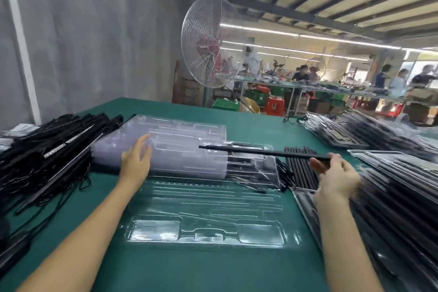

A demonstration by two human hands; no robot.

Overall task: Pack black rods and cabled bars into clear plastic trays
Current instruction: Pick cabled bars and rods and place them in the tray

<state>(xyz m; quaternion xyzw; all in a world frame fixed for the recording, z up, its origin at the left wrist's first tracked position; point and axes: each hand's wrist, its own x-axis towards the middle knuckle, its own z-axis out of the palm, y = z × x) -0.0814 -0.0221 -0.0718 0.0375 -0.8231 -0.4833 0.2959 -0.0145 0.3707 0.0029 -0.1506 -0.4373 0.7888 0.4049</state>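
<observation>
Holding: the right hand point(336, 173) pinches one black rod point(260, 151) at its near end between thumb and fingers. The rod juts out leftward in the air, level, above the far trays.
Left hand point(136, 161): fingers straight and spread at the left end of the stack of clear trays point(184, 142). Blur hides whether it touches the stack or hangs just above it.
Empty tray point(206, 216): lies flat on the green table point(213, 270) between the two forearms, with long grooves running left to right and nothing in them.
Rod handling: probably light and stiff, with a smooth skin that could slip. Held by one end it will lever and wag, so a grip nearer the middle should seat it more cleanly in a groove.
Cabled bars point(47, 152): heaped at the left with the cables tangled. The bars look rigid and the cables limp and likely to snag, so they are best lifted by the bar.
Tray handling: thin, glossy and springy by the look of it, and nested trays may cling. Take them by the rim.
Loose rods point(301, 168): lie side by side just beyond the right hand.
Writing: none can be read, and the pale strips on one bar in the heap are too small to make out.
</observation>
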